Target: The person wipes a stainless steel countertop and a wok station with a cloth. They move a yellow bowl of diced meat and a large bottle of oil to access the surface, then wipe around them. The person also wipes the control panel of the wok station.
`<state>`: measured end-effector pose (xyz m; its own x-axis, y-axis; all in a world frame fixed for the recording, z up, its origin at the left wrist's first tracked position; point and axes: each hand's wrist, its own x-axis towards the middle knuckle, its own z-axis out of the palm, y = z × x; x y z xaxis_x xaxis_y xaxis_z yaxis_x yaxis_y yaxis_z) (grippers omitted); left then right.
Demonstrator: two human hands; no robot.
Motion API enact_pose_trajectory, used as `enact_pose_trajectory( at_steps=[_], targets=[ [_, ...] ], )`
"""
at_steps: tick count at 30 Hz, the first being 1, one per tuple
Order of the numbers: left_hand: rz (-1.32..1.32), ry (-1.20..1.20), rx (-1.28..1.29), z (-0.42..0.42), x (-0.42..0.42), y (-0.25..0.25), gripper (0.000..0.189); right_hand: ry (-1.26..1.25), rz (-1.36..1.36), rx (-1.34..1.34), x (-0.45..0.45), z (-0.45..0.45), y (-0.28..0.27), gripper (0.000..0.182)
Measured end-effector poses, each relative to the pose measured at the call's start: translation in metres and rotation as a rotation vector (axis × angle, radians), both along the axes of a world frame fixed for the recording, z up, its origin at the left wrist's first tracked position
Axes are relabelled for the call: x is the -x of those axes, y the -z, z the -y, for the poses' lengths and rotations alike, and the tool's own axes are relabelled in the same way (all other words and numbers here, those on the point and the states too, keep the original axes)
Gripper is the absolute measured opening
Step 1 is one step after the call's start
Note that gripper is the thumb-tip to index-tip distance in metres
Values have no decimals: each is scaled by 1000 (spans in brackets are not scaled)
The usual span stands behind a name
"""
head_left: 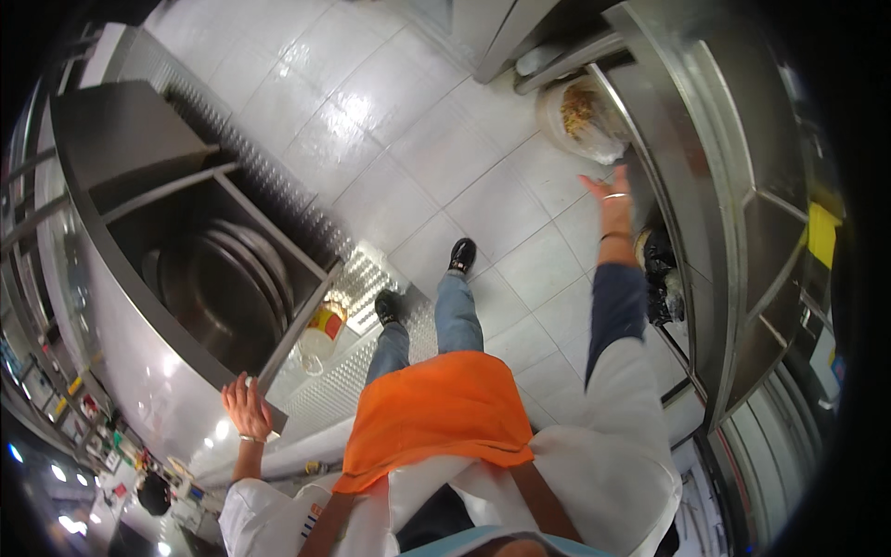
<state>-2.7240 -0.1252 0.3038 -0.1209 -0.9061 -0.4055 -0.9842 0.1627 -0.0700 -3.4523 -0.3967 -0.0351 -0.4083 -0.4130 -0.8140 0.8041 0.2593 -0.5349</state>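
Observation:
My left hand (pixel 248 408) rests on the near corner of a stainless steel counter (pixel 132 334), fingers over its edge. On the shelf beneath the counter top sit large round metal pans (pixel 230 285). My right hand (pixel 610 184) reaches forward over the floor, fingers apart and nothing in them. Just beyond its fingertips stands a tub lined with a clear plastic bag (pixel 602 150), holding brownish scraps (pixel 578 110). I wear an orange apron (pixel 438 411) over a white jacket.
Pale floor tiles (pixel 390 139) spread ahead, shiny in places. A plastic jug (pixel 320 341) with a red and yellow label stands beside my foot on textured metal plating (pixel 365 282). Black bags (pixel 661 271) lie under the right-hand steel unit (pixel 710 209). A yellow cloth-like item (pixel 823 234) hangs far right.

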Motion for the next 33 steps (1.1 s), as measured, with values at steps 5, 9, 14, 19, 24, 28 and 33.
enact_pose_trajectory(
  at_steps=[5, 9, 14, 19, 24, 28, 33],
  targets=[
    [-29, -23, 1, 5, 4, -3, 43, -487, -390, -580, 20, 34, -23, 70],
    [-16, -82, -25, 13, 2, -11, 46, -1785, -1299, -755, 42, 13, 8, 66],
    [-62, -84, 47, 4, -7, -11, 48, -937, -1380, -523, 62, 19, 4, 82],
    [-146, -93, 92, 8, -31, -8, 47, -1595, -1765, -537, 102, -14, -38, 55],
    [-203, -135, 200, -30, -26, -20, 43, -1555, -1551, -57, 24, -31, -110, 33],
    [-266, -119, 308, -45, -37, -17, 42, -1585, -1239, -399, -28, -63, -158, 58],
    [-421, -167, 542, -69, -41, -1, 46, -1831, -823, -37, -109, -113, -199, 36]
  ],
)
